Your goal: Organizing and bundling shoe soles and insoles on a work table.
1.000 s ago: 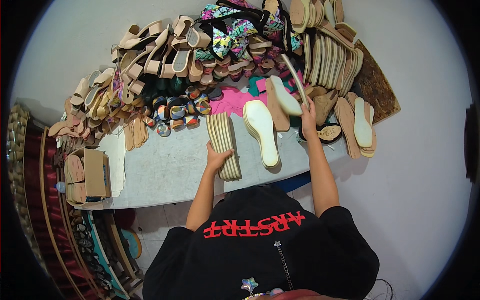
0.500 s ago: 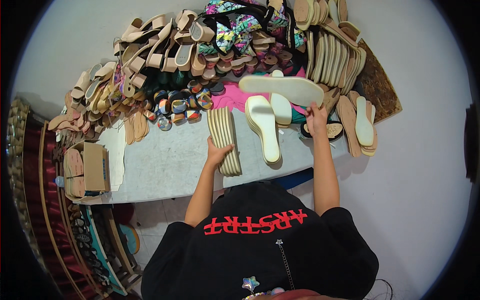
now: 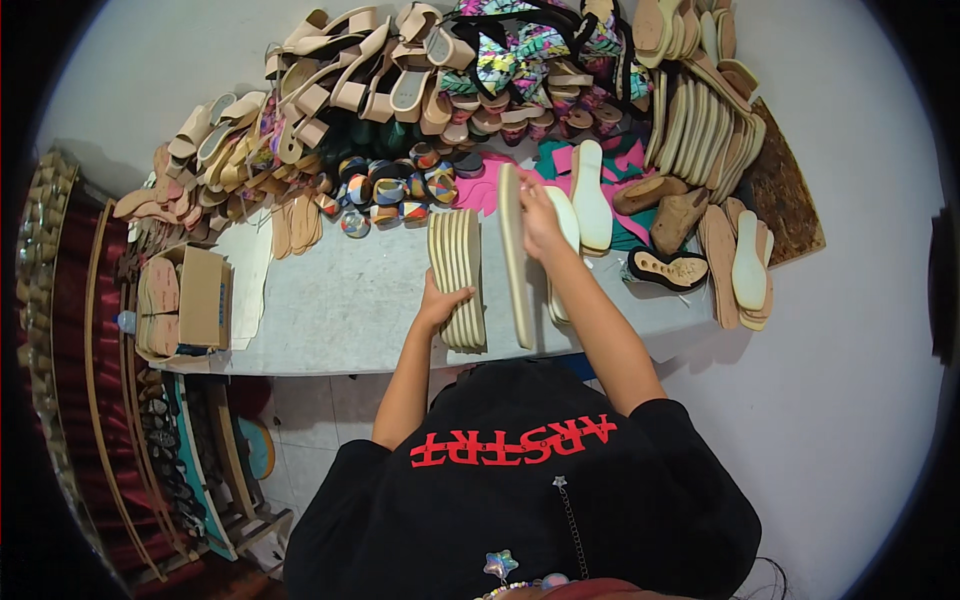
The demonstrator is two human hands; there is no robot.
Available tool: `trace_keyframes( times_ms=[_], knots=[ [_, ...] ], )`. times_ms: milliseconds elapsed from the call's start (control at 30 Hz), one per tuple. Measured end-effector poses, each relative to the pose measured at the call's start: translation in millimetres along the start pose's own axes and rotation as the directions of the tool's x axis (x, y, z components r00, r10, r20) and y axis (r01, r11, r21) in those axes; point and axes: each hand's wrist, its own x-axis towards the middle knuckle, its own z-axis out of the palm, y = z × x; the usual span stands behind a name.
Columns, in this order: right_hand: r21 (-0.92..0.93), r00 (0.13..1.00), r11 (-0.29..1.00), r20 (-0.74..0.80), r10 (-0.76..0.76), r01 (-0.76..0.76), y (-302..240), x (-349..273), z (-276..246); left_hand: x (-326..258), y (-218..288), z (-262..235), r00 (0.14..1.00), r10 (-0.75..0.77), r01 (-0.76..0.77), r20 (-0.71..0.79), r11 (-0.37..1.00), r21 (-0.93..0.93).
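Note:
Several cream shoe soles (image 3: 457, 260) stand on their edges as a row on the grey table. My left hand (image 3: 443, 303) grips the near part of that row, thumb on its right side. To the right, my right hand (image 3: 541, 222) holds a single cream sole (image 3: 513, 265) on edge by its far half, with a gap between it and the row. Behind my right hand and forearm, a stack of soles (image 3: 564, 215) lies partly hidden. Another white-topped pair of soles (image 3: 593, 195) lies beyond it on pink and teal cloth.
Finished sandals (image 3: 395, 80) are heaped along the back wall. A cardboard box (image 3: 203, 298) with insoles stands at the left of the table (image 3: 330, 300). Wooden shoe lasts (image 3: 680, 218), a black-edged sole (image 3: 667, 268) and loose insoles (image 3: 750, 262) lie at the right.
My right hand has brought its sole left and nearer, turning it from lying crosswise to standing lengthwise on edge. My left hand keeps its grip on the row. The view has shifted slightly.

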Motion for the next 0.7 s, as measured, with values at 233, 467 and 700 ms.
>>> trace_keyframes(
  times_ms=[233, 467, 700],
  knots=[
    [-0.748, 0.952, 0.597, -0.164, 0.257, -0.29, 115.5, 4.1, -45.9, -1.8, -3.4, 1.5, 0.995, 0.079, -0.078, -0.056, 0.997, 0.009],
    [-0.826, 0.986, 0.54, -0.161, 0.048, -0.161, 105.8, -62.1, -40.7, 3.4, -12.6, 2.9, 0.995, 0.061, -0.056, -0.074, 0.996, 0.075],
    [-0.919, 0.969, 0.337, 0.24, 0.059, 0.207, 106.1, -88.8, -54.6, 10.6, -27.7, -1.1, 0.988, 0.114, -0.103, -0.109, 0.99, 0.1]
  ],
)
